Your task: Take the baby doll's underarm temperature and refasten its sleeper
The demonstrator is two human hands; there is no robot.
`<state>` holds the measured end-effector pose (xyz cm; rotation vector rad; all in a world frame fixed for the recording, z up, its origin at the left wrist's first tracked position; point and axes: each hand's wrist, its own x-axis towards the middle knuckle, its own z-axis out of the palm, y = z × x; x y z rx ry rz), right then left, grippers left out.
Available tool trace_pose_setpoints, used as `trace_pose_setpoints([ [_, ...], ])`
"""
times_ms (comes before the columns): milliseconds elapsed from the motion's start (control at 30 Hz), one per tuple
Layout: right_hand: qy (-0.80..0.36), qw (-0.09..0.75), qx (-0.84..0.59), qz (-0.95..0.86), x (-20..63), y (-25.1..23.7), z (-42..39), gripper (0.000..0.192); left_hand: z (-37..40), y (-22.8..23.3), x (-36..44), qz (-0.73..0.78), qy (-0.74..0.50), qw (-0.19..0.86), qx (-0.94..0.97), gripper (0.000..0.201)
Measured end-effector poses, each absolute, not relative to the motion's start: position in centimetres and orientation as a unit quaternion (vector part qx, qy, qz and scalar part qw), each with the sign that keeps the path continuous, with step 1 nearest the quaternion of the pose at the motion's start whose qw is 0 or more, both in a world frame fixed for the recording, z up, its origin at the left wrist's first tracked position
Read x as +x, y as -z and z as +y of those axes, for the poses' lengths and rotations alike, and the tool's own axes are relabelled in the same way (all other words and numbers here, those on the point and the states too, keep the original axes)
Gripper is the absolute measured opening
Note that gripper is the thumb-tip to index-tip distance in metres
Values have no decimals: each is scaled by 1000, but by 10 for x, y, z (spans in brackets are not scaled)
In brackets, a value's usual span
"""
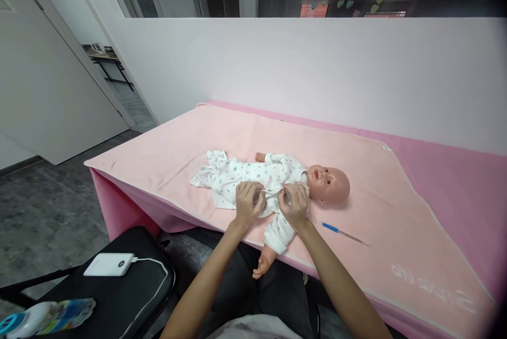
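At the centre of the frame, a baby doll (328, 183) is laid on a pink blanket (356, 170); its printed romper (253, 172) is pinched at the chest by the left hand (249, 203) and the right hand (295, 203), both closed on the fabric; a blue pen (336, 229) is seen at lower right; the doll's arm overhangs the near edge, so a tug might drag it off.

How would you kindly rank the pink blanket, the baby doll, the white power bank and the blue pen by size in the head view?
1. Pink fleece blanket
2. Baby doll in printed white romper
3. White rectangular power bank, nearer the camera
4. Slim blue pen
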<state>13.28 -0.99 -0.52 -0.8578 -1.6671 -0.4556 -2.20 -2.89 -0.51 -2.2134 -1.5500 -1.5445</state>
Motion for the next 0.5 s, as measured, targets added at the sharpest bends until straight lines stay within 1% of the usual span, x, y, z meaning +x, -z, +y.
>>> trace_pose_setpoints([
  [100, 170, 553, -342, -741, 126, 2, -15, 27, -29, 7, -21, -488, 484, 11, -726, 10],
  [233, 139, 481, -330, -800, 117, -2, -20, 28, -28, 9, -21, -475, 473, 21, -742, 12],
  [333, 125, 454, -341, -813, 115, -3, -20, 24, -28, 9, -21, -485, 489, 10, -725, 13],
  [500, 111, 441, -370, -810, 117, -1, -16, 14, -29, 8, -20, -498, 506, -7, -705, 13],
])
